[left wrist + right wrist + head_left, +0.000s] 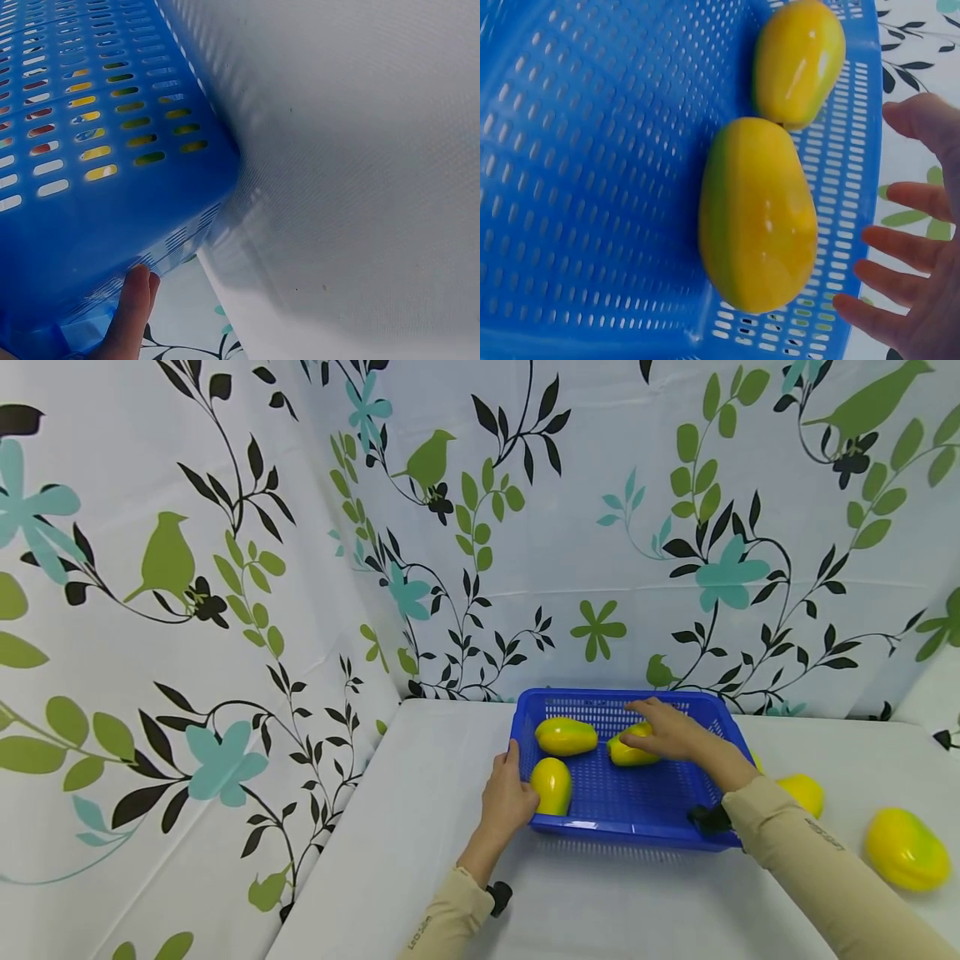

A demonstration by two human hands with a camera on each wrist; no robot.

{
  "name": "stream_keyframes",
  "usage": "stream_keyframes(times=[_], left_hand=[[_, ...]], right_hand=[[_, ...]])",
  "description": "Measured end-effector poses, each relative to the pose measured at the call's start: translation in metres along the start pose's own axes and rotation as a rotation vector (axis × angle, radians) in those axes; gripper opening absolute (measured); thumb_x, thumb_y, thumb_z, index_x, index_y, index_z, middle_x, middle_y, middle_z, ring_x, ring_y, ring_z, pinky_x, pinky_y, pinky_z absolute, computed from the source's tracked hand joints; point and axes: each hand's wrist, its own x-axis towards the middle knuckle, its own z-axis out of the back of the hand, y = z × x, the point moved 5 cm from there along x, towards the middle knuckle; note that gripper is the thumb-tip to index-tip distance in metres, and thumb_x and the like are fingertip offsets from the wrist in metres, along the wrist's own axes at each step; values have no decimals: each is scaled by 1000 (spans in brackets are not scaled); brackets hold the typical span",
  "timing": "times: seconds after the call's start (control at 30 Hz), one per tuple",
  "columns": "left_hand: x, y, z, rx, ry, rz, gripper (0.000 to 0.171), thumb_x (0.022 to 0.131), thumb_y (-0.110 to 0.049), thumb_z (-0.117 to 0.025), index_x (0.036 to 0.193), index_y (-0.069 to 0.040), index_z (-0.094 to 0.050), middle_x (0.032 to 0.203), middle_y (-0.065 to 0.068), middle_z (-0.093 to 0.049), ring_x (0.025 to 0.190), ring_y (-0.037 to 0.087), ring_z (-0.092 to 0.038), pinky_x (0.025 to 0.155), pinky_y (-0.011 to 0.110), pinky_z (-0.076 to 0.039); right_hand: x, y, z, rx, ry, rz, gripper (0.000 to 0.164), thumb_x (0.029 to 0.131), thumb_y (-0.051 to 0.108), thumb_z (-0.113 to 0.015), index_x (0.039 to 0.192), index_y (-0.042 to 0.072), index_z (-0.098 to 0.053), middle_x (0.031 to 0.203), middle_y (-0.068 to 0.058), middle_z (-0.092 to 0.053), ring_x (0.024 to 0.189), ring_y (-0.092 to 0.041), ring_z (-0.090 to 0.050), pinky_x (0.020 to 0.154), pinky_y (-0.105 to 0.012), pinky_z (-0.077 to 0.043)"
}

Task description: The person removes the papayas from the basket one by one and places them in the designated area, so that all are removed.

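Observation:
A blue plastic basket (630, 837) with slotted walls stands on the white table. My left hand (504, 795) grips its left side at the near corner, the thumb at the rim; a finger (133, 311) lies against the basket wall (82, 225) in the left wrist view. Inside are three yellow mangoes tinged with green: a back-left mango (566, 737), a front-left mango (552, 787) and a third mango (632, 747) near the middle. Over this last one hovers my right hand (670, 732). Its fingers are spread and hold nothing; the right wrist view shows them apart from the large mango (757, 217).
To the right of the basket lie a mango (907, 849) and another mango (802, 793), the latter partly behind my right sleeve (817, 852). A yellow sliver shows beside the basket's right wall. A patterned curtain (525, 527) rises behind the table (435, 760) and along its left.

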Motion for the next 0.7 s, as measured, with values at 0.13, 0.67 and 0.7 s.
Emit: stream_keyframes(times=[0.13,0.67,0.7], left_hand=[[0,0,-1,4,-5,-2,76,82,4,-61,152,2,-32,140,27,-46,117,39,-57,99,51,-47],[0,-1,0,8,-1,-7,75,83,4,-61,152,2,-32,139,27,-47,117,38,-57,99,50,-47],[1,-1,1,8,1,-5,75,83,4,-61,152,2,-31,140,27,-46,117,38,-57,99,50,-47]], right_hand=[[4,-4,-6,19,32,-14,68,93,40,-62,142,-6,-46,135,-32,-49,121,-49,-49,97,-67,-39],[16,-16,-21,24,123,-66,71,92,42,-63,140,-7,-46,140,-37,-43,130,-57,-36,102,-70,-31],[16,-17,-22,26,127,-68,71,91,42,-63,140,-8,-46,140,-37,-43,130,-57,-36,103,-70,-31]])
